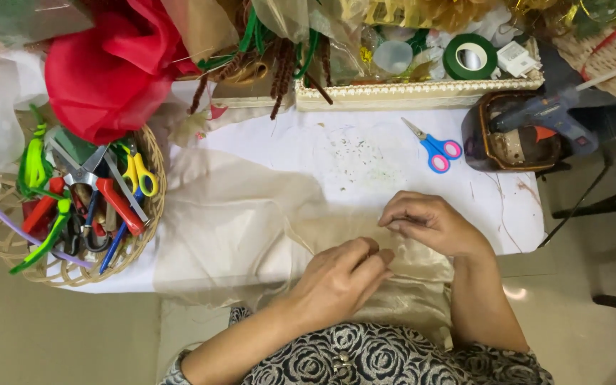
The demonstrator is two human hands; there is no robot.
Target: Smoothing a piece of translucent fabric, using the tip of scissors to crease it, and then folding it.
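White paper covers the worktop (365, 153), which stands over a pale tiled floor and is crowded along its far edge with craft supplies.

Sheer beige organza fabric (251, 221) lies spread over the near half of the worktop and falls off the near edge into the person's lap. Its long axis runs left to right across the surface, and the gathered end points toward the person's right side.

Left hand (344, 278) is closed, fingers curled and pinching a fold of the fabric at the near edge. Right hand (429, 222) is also closed, fingertips pinching the same gathered edge just beyond the left hand. The two hands are near each other but apart.

Risks, as judged:
- The fabric is thin and slippery; an uneven pinch could let the pleats slide out.
- Dark specks on the white paper beside the right hand could cling to the weave and soil it.
- The overhanging part could drag the fabric off the near edge by its own weight.
- The woven wicker basket of scissors, pliers and pipe cleaners (65, 207) touches the left margin of the fabric; a projecting tip could snag the weave if the fabric is pulled that way.
- The small blue and pink scissors (433, 148) and the blue glue gun in its dark holder (547, 117) sit well apart from the fabric; whether the gun is hot cannot be told.
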